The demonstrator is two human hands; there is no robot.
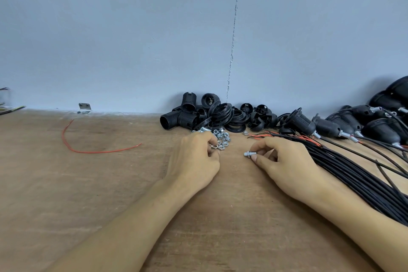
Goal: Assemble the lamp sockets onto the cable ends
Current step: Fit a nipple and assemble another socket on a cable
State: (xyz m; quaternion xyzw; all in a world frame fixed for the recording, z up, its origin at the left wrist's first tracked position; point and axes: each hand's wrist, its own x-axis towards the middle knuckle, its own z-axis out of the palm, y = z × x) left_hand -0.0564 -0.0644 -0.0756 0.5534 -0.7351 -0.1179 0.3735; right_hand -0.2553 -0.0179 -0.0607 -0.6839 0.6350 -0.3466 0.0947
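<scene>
Lamp sockets (189,117), black ribbed plastic shells, lie heaped against the wall (132,40) at the back of the wooden table (88,183), some at right already fitted on black cables (344,168). Right hand (284,165) pinches a small threaded metal tube (250,153) beside those cables; left hand (194,161), fingers curled, pinches a nut (213,145) at a heap of nuts (223,137). A loose red wire (88,150) lies far left.

Table (88,183): brown wood board, matt, with coarse visible grain and scuffs. Socket shells (176,120): black moulded plastic, ribbed, with a dull sheen. Hex nuts (221,137) and threaded tube (249,153): bright plated metal, shiny. Cables (353,176): black sheath, smooth and matt. Loose wire (88,151): red insulation, smooth. Bracket (84,108): bare metal, glossy. Wall (132,28): pale blue paint, matt, cracked along one line.
</scene>
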